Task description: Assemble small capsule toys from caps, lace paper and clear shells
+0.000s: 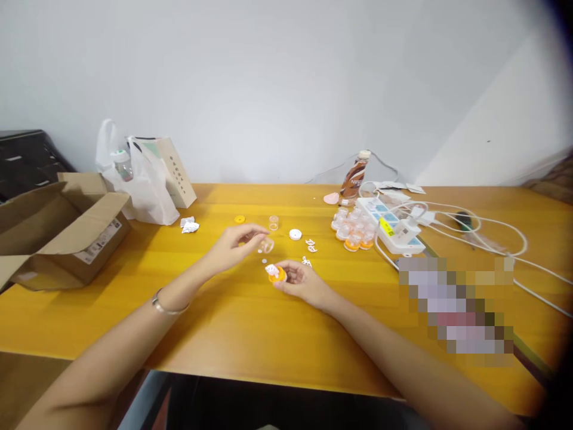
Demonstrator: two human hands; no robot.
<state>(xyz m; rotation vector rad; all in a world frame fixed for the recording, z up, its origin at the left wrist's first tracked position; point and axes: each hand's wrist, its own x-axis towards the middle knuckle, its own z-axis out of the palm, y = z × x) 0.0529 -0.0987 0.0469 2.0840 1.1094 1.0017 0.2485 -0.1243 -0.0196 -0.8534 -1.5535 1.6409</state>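
Note:
Between the thumb and fingers of my left hand [239, 242] is a small clear plastic cup [267, 245], held just above the table. My right hand [307, 283] grips an orange round base [278, 275] with a small white plastic piece [271, 270] on top. Around them on the table lie a white disc [295, 235], another clear cup [273, 223], a yellow disc [240, 220] and several white cut-out pieces [310, 245]. A tiny white disc [264, 261] rests between my hands.
At right, several capped clear-and-orange containers [353, 230] stand grouped beside a white power strip [389, 227] with trailing cables. Behind them is a brown drink bottle [355, 174]. At left are an open cardboard box [67, 233], a white plastic bag [150, 191] and crumpled white paper [190, 225].

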